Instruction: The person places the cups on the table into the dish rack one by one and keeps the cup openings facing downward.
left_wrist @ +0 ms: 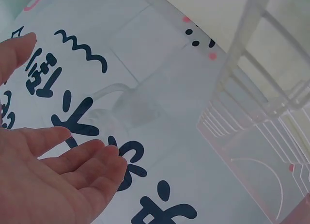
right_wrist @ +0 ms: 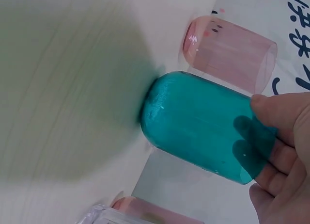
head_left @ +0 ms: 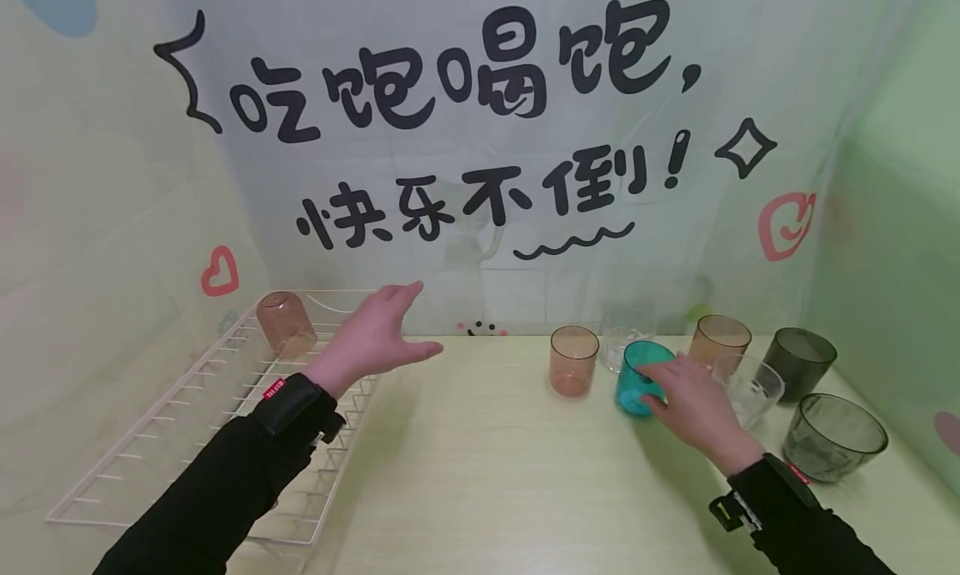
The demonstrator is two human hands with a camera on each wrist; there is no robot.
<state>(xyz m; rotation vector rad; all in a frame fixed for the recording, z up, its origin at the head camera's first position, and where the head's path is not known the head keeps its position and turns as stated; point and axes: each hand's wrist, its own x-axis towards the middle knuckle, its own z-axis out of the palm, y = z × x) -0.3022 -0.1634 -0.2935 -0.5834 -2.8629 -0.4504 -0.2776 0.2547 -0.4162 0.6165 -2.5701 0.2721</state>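
A teal glass cup [head_left: 633, 392] stands upright on the table, and my right hand [head_left: 693, 404] pinches it near the rim. In the right wrist view the thumb lies at the rim of the teal cup [right_wrist: 198, 127], and fingertips show through its wall. My left hand [head_left: 375, 337] is held above the far end of a white wire rack [head_left: 330, 475]. Its fingers [left_wrist: 92, 158] are spread and relaxed, holding nothing. On the rack, an upside-down pink glass cup [head_left: 287, 321] sits at the far left.
Left of the teal cup is an upright pink cup [head_left: 574, 362]. Behind and to its right stand clear cups [head_left: 753, 392], an amber cup [head_left: 720, 337], a dark grey cup [head_left: 801, 362] and a wide grey glass bowl [head_left: 834, 437]. A printed backdrop [head_left: 480, 283] closes off the rear.
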